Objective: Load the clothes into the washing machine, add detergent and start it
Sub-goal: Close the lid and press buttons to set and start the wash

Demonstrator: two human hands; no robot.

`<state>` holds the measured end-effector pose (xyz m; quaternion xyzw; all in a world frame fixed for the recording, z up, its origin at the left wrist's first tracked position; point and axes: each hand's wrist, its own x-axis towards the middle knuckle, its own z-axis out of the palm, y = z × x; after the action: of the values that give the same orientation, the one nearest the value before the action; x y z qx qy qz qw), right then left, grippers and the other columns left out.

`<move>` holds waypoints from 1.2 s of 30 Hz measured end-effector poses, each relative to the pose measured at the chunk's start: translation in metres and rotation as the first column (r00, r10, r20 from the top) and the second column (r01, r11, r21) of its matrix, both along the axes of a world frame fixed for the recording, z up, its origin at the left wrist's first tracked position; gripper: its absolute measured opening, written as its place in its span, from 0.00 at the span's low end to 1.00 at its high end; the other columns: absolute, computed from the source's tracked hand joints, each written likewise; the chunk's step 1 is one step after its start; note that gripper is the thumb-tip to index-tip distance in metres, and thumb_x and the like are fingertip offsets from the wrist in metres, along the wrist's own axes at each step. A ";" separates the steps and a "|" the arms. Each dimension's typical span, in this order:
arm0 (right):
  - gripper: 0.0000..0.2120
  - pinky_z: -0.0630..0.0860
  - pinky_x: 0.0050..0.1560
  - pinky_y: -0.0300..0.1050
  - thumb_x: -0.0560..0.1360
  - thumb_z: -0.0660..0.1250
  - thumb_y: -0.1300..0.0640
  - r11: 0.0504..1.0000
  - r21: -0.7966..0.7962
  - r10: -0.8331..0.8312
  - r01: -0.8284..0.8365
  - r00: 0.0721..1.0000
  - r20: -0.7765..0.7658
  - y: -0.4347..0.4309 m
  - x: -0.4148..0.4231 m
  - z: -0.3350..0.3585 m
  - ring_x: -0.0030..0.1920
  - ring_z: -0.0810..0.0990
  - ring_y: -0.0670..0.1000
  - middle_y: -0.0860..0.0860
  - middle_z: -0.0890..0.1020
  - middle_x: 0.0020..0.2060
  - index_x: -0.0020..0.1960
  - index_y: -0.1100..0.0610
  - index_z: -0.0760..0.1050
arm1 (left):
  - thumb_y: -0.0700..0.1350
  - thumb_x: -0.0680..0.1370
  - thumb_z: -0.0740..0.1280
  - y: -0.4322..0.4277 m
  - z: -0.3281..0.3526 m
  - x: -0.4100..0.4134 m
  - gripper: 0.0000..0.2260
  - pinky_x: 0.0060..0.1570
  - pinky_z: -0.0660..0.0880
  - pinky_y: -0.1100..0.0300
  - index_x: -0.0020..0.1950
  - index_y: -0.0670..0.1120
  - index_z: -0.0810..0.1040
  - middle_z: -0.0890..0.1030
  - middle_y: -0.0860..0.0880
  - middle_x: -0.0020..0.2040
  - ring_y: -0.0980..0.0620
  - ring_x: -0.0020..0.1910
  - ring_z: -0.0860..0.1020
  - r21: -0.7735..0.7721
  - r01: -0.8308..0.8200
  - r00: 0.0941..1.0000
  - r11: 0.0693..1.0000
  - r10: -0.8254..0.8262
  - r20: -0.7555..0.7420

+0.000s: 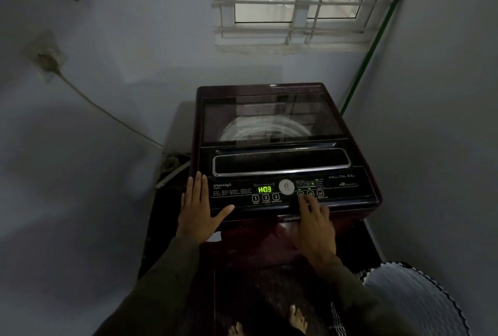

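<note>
A dark maroon top-loading washing machine (pixel 358 217) stands in a corner, its glass lid (pixel 269 117) closed with the drum showing faintly beneath. The black control panel (pixel 237 201) glows with a green display (pixel 264 189) reading H:03, above three numbered buttons (pixel 265 197). My left hand (pixel 198 209) lies flat with straight fingers on the panel's left end. My right hand (pixel 315 224) reaches to the right side of the panel, its index fingertip on a button below small green lights. No clothes or detergent are in sight.
A white laundry basket (pixel 420 300) stands at the lower right. A green pole (pixel 374 47) leans in the right corner under a barred window (pixel 296 1). A cable (pixel 107 112) runs from a wall socket (pixel 47 61) down behind the machine. My bare feet (pixel 296 319) stand on a dark mat.
</note>
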<state>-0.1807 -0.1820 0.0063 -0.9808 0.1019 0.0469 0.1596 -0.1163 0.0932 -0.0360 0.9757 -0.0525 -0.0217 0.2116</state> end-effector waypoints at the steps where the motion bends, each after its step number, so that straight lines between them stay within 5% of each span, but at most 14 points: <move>1: 0.36 0.76 0.61 0.49 0.75 0.67 0.52 0.998 0.026 0.055 -0.055 0.999 -0.002 0.010 -0.001 -0.001 0.71 0.61 0.53 0.45 0.55 0.76 0.78 0.50 0.54 | 0.79 0.69 0.47 0.000 0.000 0.000 0.52 0.76 0.44 0.43 0.79 0.47 0.36 0.35 0.50 0.79 0.52 0.77 0.33 -0.002 0.001 1.000 1.000 -0.001 0.001; 14: 0.36 0.76 0.59 0.44 0.75 0.63 0.67 0.982 -0.066 0.178 -0.179 0.984 -0.015 0.046 0.000 0.010 0.63 0.70 0.53 0.48 0.54 0.76 0.78 0.58 0.51 | 0.78 0.70 0.47 0.000 -0.002 0.000 0.50 0.76 0.46 0.43 0.80 0.46 0.39 0.37 0.50 0.80 0.51 0.78 0.35 0.030 -0.007 1.000 1.000 0.007 0.019; 21: 0.37 0.78 0.49 0.39 0.74 0.65 0.68 0.976 -0.072 0.205 -0.207 0.978 -0.033 0.045 0.000 0.009 0.55 0.73 0.50 0.47 0.53 0.75 0.78 0.59 0.50 | 0.78 0.70 0.48 -0.002 0.000 0.000 0.50 0.75 0.43 0.44 0.80 0.46 0.38 0.36 0.51 0.80 0.52 0.78 0.34 0.004 -0.012 1.000 1.000 0.012 0.006; 36: 0.35 0.78 0.55 0.42 0.76 0.64 0.68 0.968 -0.096 0.229 -0.232 0.972 -0.047 0.044 0.001 0.019 0.57 0.75 0.52 0.50 0.55 0.74 0.78 0.61 0.52 | 0.76 0.70 0.51 -0.005 0.009 -0.002 0.50 0.76 0.41 0.45 0.79 0.47 0.34 0.33 0.51 0.79 0.53 0.76 0.30 0.001 -0.038 0.996 0.999 0.038 -0.081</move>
<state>-0.1801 -0.1379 0.0250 -0.9918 -0.0077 0.0774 0.1016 -0.1187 0.0882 -0.0268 0.9748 -0.0251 -0.0574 0.2141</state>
